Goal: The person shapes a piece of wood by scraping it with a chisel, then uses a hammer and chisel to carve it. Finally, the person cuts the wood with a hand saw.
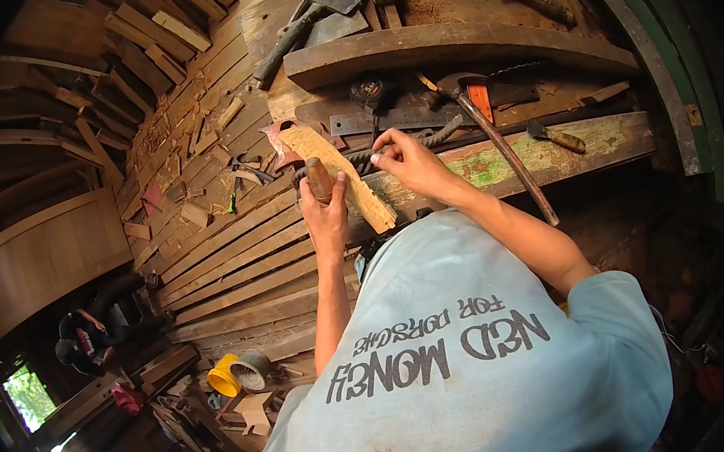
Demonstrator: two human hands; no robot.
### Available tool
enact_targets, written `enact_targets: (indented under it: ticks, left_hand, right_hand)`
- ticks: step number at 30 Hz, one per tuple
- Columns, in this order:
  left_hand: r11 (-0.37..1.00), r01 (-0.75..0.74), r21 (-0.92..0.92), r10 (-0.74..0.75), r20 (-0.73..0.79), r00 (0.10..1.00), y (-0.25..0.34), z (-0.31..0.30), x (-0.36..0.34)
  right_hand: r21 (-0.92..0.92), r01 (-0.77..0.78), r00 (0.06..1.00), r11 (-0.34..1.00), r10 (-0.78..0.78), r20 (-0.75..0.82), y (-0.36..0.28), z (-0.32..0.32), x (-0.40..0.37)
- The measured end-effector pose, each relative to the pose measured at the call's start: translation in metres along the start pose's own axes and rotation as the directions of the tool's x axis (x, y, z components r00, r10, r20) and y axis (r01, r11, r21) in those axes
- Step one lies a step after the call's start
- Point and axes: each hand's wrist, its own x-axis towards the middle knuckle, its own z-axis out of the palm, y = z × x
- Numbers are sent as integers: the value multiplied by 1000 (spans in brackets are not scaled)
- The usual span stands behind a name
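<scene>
My left hand (324,216) is wrapped round a brown wooden tool handle (317,178) that stands up out of the fist; the rest of that tool is hidden. Its thumb lies at the edge of a pale, rough-edged strip of wood (359,193), which slants across the bench edge. To the right, my right hand (412,160) has its fingertips pinched together just over a dark twisted rod (443,135) lying along the bench. I cannot tell what, if anything, is in that pinch. Behind the rod lie a steel ruler (396,120) and a black tape measure (368,93).
A hammer (506,149) lies across the bench's front beam, beside a short-bladed tool (559,136). Farther back is a long curved timber (458,45). Offcuts litter the plank floor (191,146) at left. Another person (87,336) sits far left, near a yellow bucket (223,376).
</scene>
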Motion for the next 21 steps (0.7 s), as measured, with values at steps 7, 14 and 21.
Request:
enact_targets:
  ticks: [7,14,21]
  left_hand:
    - [949,163,-269,-175,-25,984,21,1,3]
    - [906,217,-364,-251,-48,967,21,-12,2]
    - [889,195,-414,-233,-43,972,20,-22,3]
  right_hand:
    - [-155,103,971,983,-66,229,-11,-5,-9]
    - [173,-105,950,979,47,310,3,1,-7]
    - [481,-355,869,802,93,485,9,0,-10]
